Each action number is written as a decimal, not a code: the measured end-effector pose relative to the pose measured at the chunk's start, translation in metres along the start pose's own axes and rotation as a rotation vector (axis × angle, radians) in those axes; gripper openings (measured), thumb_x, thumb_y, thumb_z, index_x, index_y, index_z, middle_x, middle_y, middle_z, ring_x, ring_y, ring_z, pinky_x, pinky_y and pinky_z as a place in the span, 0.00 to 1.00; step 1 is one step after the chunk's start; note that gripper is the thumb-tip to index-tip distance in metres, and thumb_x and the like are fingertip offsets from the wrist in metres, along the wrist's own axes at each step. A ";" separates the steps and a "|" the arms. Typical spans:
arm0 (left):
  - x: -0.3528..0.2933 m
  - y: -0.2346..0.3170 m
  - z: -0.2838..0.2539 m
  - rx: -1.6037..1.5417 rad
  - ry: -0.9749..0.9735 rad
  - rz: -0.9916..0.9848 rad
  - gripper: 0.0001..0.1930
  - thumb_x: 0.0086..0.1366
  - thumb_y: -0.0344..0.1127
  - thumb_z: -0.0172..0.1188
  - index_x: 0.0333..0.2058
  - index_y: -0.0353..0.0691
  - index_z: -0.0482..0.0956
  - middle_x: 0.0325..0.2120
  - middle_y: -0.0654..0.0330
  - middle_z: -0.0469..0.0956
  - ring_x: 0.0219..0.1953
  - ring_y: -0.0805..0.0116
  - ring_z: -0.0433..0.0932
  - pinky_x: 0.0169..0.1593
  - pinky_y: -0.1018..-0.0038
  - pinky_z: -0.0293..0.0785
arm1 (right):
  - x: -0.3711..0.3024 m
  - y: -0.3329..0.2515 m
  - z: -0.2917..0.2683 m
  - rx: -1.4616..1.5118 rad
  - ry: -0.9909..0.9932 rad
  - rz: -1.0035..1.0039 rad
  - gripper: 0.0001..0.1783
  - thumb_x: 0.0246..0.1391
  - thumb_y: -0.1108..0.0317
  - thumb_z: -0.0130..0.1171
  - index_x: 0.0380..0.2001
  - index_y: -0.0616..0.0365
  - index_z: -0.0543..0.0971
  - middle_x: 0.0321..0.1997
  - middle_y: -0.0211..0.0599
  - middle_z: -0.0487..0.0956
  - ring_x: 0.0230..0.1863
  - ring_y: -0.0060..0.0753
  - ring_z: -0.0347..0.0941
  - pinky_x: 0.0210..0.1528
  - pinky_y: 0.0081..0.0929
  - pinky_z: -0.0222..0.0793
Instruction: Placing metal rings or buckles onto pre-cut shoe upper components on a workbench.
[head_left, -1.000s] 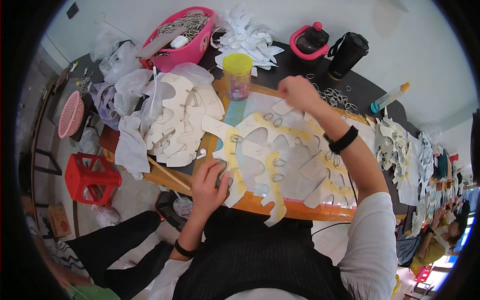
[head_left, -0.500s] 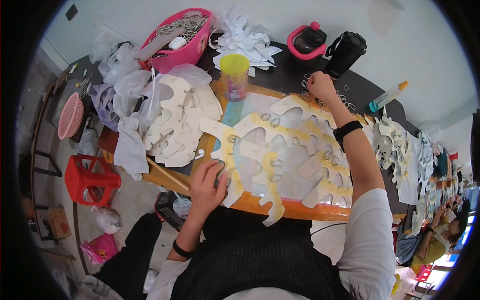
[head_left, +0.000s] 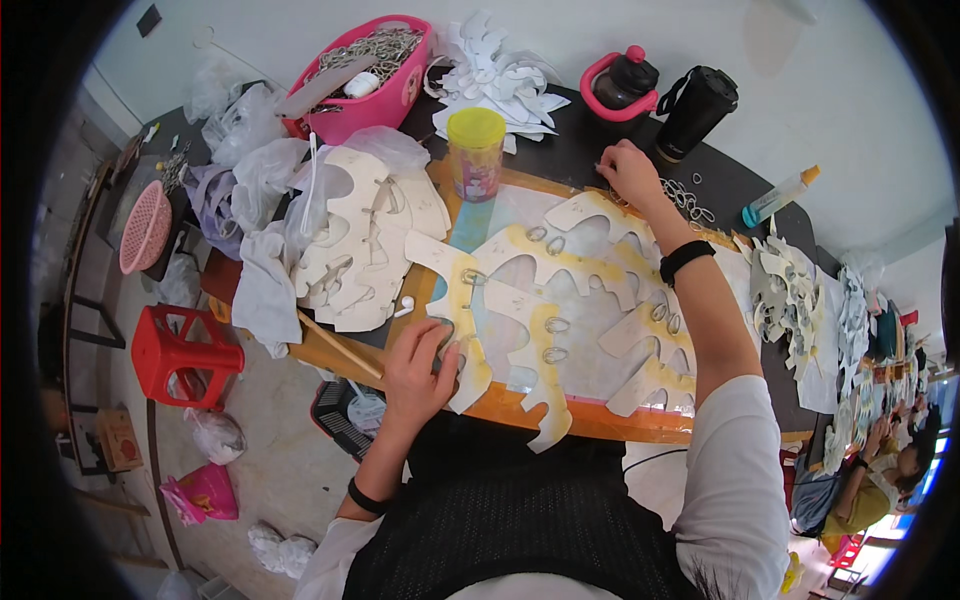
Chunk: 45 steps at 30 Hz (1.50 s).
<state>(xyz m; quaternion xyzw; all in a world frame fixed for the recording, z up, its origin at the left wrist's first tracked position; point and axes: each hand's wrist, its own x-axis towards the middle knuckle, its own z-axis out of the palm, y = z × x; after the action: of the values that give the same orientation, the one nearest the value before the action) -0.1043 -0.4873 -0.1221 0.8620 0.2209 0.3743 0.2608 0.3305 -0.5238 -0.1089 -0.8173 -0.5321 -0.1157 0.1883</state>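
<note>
My left hand is at the near left of the work board, its bent fingers gripping the edge of a white cut-out piece with a yellow glue-like band. An oval metal ring pair lies on that piece. At the far side of the board, my right hand has its fingers pinched together beside a loose heap of metal rings; what is between the fingertips is hidden. Several similar cut-out pieces lie between the hands, one carrying oval rings and overhanging the near edge.
Stacked white pieces lie left of a yellow-lidded jar. Behind stand a pink basket of metal rings, a black flask and a blue-tipped glue bottle. A red stool is on the floor at left.
My right hand has drawn slightly toward the left and nearer, uncovering more of the ring heap. The left hand stays on the same piece. The view has shifted slightly.
</note>
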 end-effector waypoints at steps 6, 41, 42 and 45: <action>0.001 0.003 -0.001 -0.022 0.002 -0.009 0.11 0.56 0.26 0.62 0.38 0.31 0.77 0.39 0.47 0.76 0.39 0.50 0.78 0.42 0.66 0.74 | -0.006 -0.075 -0.012 0.495 -0.155 0.027 0.07 0.56 0.73 0.53 0.32 0.67 0.77 0.23 0.40 0.80 0.23 0.26 0.79 0.28 0.25 0.74; -0.002 -0.005 -0.003 0.068 -0.036 -0.024 0.10 0.56 0.25 0.61 0.39 0.32 0.77 0.41 0.48 0.77 0.42 0.50 0.77 0.47 0.65 0.73 | -0.085 -0.229 -0.029 0.328 -0.495 -0.464 0.05 0.46 0.77 0.54 0.25 0.69 0.78 0.33 0.56 0.77 0.37 0.56 0.76 0.40 0.44 0.72; -0.002 -0.008 -0.001 0.068 -0.031 -0.019 0.11 0.56 0.26 0.61 0.39 0.32 0.78 0.41 0.49 0.77 0.42 0.51 0.76 0.47 0.65 0.72 | -0.082 -0.226 -0.034 0.317 -0.481 -0.412 0.06 0.47 0.75 0.55 0.25 0.68 0.78 0.33 0.55 0.77 0.37 0.56 0.76 0.40 0.44 0.72; -0.004 -0.011 -0.001 0.076 -0.017 -0.006 0.13 0.54 0.28 0.63 0.39 0.33 0.78 0.42 0.51 0.77 0.43 0.51 0.76 0.47 0.64 0.71 | -0.059 -0.205 -0.047 0.276 -0.435 -0.280 0.09 0.48 0.68 0.57 0.26 0.65 0.80 0.30 0.51 0.79 0.37 0.55 0.77 0.40 0.44 0.73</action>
<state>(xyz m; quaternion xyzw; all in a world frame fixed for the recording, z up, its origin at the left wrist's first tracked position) -0.1095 -0.4811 -0.1307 0.8738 0.2352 0.3576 0.2310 0.1198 -0.5187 -0.0522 -0.7082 -0.6783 0.1109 0.1614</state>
